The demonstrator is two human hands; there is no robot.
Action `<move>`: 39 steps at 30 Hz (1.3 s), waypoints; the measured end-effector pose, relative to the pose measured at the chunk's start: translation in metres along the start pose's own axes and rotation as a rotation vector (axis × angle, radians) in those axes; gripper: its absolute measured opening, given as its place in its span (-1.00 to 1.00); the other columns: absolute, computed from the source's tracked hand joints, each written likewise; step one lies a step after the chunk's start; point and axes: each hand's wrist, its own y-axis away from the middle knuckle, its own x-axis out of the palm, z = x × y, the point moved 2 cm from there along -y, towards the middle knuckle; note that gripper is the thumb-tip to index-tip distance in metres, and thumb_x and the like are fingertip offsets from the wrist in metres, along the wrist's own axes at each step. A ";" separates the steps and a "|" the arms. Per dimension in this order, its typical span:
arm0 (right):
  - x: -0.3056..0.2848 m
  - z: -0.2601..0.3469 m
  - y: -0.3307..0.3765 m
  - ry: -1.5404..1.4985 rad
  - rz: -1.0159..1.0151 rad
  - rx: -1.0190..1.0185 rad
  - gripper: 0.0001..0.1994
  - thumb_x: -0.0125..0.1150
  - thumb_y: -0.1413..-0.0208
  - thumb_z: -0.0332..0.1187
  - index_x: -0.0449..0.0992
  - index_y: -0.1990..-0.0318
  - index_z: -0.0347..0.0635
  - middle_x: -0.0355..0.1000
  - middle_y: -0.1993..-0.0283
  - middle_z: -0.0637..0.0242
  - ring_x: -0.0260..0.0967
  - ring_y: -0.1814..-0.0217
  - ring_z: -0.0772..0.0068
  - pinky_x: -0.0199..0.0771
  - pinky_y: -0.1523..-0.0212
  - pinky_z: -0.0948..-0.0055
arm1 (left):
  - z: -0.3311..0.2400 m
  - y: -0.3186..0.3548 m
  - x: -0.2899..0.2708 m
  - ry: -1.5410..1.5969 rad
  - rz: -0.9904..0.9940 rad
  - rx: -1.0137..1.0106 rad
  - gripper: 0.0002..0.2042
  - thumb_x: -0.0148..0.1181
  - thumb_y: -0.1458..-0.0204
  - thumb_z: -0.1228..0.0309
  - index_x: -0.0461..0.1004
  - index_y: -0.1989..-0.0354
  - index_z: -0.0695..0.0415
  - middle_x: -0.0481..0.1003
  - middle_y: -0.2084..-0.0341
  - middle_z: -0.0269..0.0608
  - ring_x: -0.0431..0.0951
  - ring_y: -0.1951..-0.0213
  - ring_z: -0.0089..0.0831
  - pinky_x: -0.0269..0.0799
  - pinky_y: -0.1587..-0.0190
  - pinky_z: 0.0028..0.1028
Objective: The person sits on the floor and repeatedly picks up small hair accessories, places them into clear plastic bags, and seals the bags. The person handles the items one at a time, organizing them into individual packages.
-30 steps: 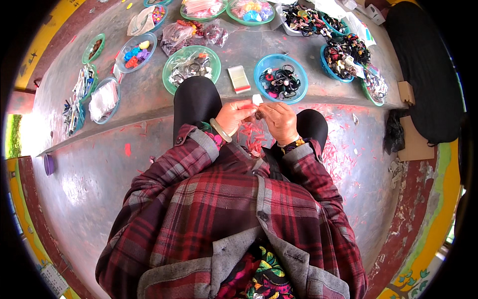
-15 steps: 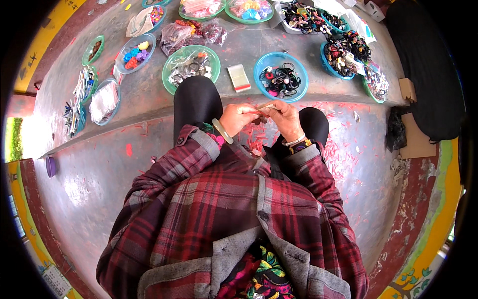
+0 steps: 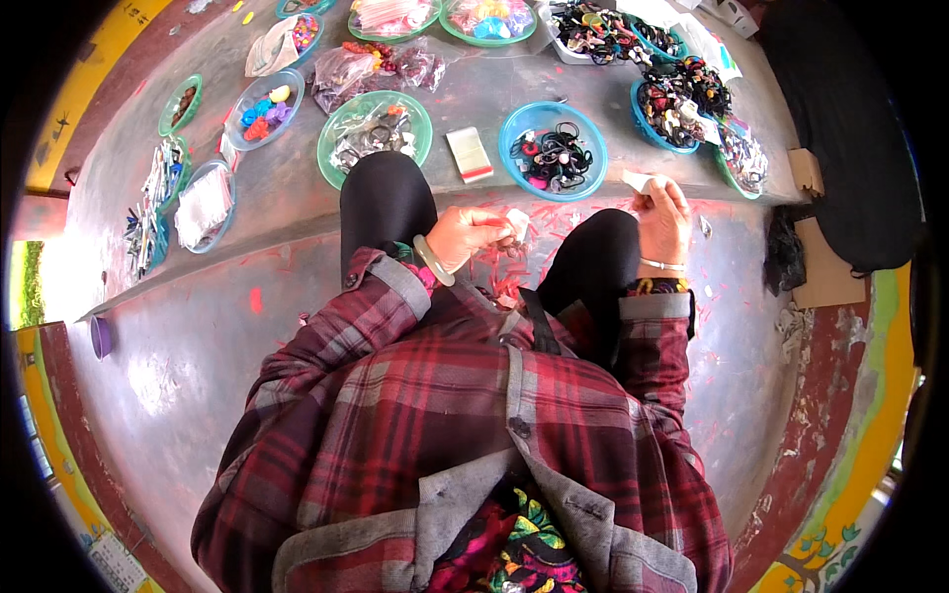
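Observation:
My left hand [image 3: 467, 237] is closed in a pinch between my knees. A small whitish piece [image 3: 517, 223] sticks out at its fingertips, with something brownish beside it that is too small to make out. Off to the right, past my right knee, my right hand [image 3: 664, 225] is raised with its fingers closed on a white slip [image 3: 637, 180]. Nearest to that hand on the ledge is a blue basket [image 3: 600, 178] of black hair ties. Left of this basket lies a small stack of pale cards [image 3: 469, 154] with a red edge.
A green basket [image 3: 323, 166] with clear bags stands beyond my left knee. Further baskets of coloured pieces, white packets and hair ties cover the raised ledge [image 3: 474, 99]. Red strips litter the floor under my hands. A black plastic bag [image 3: 786, 252] and cardboard [image 3: 825, 269] lie at the right.
My hands were together, both at a small pale piece. Now they are apart: the right has moved to the right with a white slip, while the left has stayed nearly in place.

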 end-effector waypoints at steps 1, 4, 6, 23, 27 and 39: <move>-0.014 0.006 0.001 0.218 -0.098 0.024 -0.86 0.09 -0.01 -0.43 0.44 0.27 -0.25 0.38 0.41 0.31 0.29 0.38 0.50 0.28 0.32 0.54 | 0.000 0.002 0.000 0.106 0.003 -0.033 -0.83 0.07 0.02 0.51 0.46 0.27 0.31 0.50 0.41 -0.16 0.50 0.37 -0.49 0.38 0.41 -0.57; -0.054 0.017 0.003 1.089 -0.312 -0.216 -0.80 0.10 0.02 -0.43 0.45 0.21 -0.26 0.42 0.37 0.30 0.37 0.31 0.48 0.35 0.27 0.55 | -0.003 0.002 -0.002 0.273 0.027 -0.057 -0.83 0.08 0.02 0.51 0.45 0.27 0.31 0.49 0.36 -0.10 0.50 0.33 -0.43 0.40 0.32 -0.54; -0.049 0.024 0.017 1.800 -0.415 -0.713 -0.78 0.14 0.06 -0.44 0.45 0.21 -0.26 0.44 0.34 0.26 0.37 0.28 0.44 0.37 0.27 0.51 | 0.006 -0.003 -0.011 0.330 0.037 0.011 -0.83 0.08 0.02 0.51 0.44 0.26 0.31 0.49 0.35 -0.09 0.50 0.33 -0.43 0.40 0.30 -0.53; 0.086 -0.081 0.075 0.131 0.211 0.442 -0.80 0.08 0.01 -0.52 0.47 0.21 -0.39 0.46 0.36 0.28 0.39 0.38 0.54 0.38 0.35 0.61 | 0.001 0.000 -0.002 0.174 0.000 -0.062 -0.81 0.06 0.00 0.46 0.42 0.25 0.30 0.47 0.44 -0.19 0.46 0.49 -0.51 0.42 0.52 -0.57; 0.077 -0.090 0.077 0.171 0.110 0.398 -0.83 0.08 0.01 -0.50 0.48 0.26 -0.38 0.46 0.39 0.26 0.39 0.39 0.52 0.38 0.35 0.59 | 0.002 -0.001 0.003 0.229 -0.011 -0.096 -0.82 0.06 -0.01 0.46 0.43 0.24 0.29 0.47 0.40 -0.22 0.45 0.47 -0.54 0.41 0.48 -0.58; 0.048 -0.094 0.054 -0.241 -0.007 0.564 -0.89 -0.04 -0.09 -0.34 0.31 0.38 -0.17 0.27 0.58 0.38 0.29 0.55 0.44 0.29 0.53 0.58 | 0.016 -0.001 -0.011 0.039 -0.137 -0.307 -0.78 0.08 0.00 0.41 0.44 0.25 0.30 0.49 0.34 -0.18 0.48 0.41 -0.53 0.40 0.41 -0.62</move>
